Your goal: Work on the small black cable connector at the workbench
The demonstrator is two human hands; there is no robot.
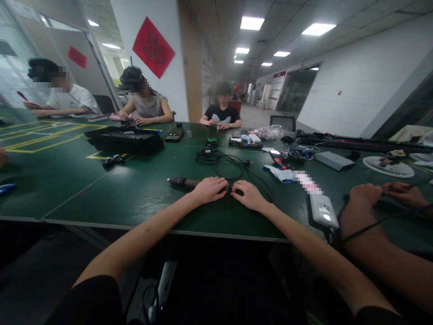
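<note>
A dark electric screwdriver point(181, 181) lies on the green table with its tip pointing left. My left hand point(210, 188) is closed around its rear end, fingertips turned to the right. Facing it across a small gap, my right hand point(249, 194) is closed, thumb and fingers pinched at the end of a black cable point(269, 187). A small dark piece shows between the two hands, mostly covered by my fingers. Beyond them the cable loops over the tabletop toward a black adapter point(206, 152).
A black tray point(125, 137) stands far left. A blue-and-white packet point(280, 174), a white power bank point(323, 211) and a white round fan part point(387, 166) lie to the right. A co-worker's hands point(367, 195) work close on my right; several people sit across the table.
</note>
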